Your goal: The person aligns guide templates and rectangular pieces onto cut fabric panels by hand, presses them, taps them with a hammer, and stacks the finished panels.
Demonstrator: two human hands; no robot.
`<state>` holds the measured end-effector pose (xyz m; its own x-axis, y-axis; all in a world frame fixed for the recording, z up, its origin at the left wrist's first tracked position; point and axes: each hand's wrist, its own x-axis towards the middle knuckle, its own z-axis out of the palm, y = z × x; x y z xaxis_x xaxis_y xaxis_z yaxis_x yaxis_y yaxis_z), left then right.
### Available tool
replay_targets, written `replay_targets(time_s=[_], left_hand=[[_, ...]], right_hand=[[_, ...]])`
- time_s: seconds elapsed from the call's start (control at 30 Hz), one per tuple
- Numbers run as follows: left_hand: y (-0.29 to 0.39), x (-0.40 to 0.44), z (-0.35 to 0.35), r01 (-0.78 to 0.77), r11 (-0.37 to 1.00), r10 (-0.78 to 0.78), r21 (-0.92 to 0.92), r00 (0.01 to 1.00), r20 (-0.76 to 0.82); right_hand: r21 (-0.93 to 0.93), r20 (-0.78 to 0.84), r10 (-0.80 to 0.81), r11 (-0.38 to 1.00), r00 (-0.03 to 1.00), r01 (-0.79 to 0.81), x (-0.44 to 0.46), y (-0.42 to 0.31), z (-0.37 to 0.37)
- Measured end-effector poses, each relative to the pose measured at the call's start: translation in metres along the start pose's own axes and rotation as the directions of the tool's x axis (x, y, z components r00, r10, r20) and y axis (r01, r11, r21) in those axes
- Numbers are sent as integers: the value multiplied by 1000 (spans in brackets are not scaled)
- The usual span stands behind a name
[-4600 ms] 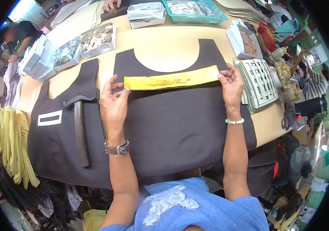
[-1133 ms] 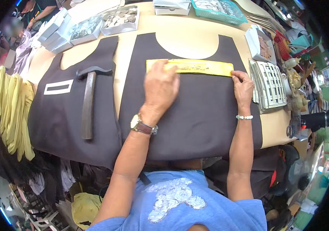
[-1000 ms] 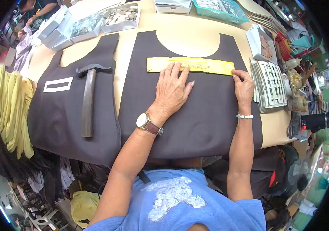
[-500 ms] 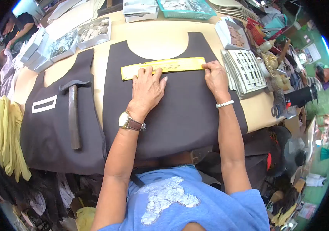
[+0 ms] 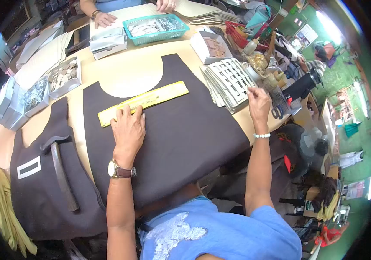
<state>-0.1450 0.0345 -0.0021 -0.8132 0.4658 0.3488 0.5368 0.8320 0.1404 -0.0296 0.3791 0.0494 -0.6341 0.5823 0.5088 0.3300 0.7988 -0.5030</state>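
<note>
On the right-hand dark brown panel (image 5: 181, 134) lies a flat yellow strip (image 5: 164, 93), slanting up to the right below the neck cutout. The fingertips of my left hand (image 5: 128, 130), slightly spread, rest on the strip's lower edge near its left end. Away from the strip, my right hand (image 5: 259, 104) is raised beside the stacked lattice-pattern sheets (image 5: 231, 80), its fingers curled together; whatever they may hold is hidden. A hammer (image 5: 62, 173) and a white rectangular frame (image 5: 29, 167) lie on another dark panel at the left.
Boxes of small pieces (image 5: 66, 78) stand at the back left. A teal basket (image 5: 155, 29) and another person's hands (image 5: 104, 19) are at the back. Scissors (image 5: 277, 110), bottles (image 5: 251, 46) and a black cylindrical object (image 5: 302, 86) crowd the right edge. Yellow cloth (image 5: 3, 208) hangs at the left.
The view has turned right. My right hand has let go of the strip's right end and moved right, near the lattice sheets. My left hand still touches the strip.
</note>
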Motion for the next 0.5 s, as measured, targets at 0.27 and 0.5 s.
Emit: replay_targets(time_s=[0.27, 0.5], left_hand=[[2, -1, -3, 23, 999, -23, -33, 1000, 14], [1, -2, 0, 6, 1000, -7, -23, 1000, -19]], right_hand=[[-193, 120, -38, 979, 992, 60, -20, 12, 20], [-159, 110, -37, 986, 993, 54, -18, 5, 18]])
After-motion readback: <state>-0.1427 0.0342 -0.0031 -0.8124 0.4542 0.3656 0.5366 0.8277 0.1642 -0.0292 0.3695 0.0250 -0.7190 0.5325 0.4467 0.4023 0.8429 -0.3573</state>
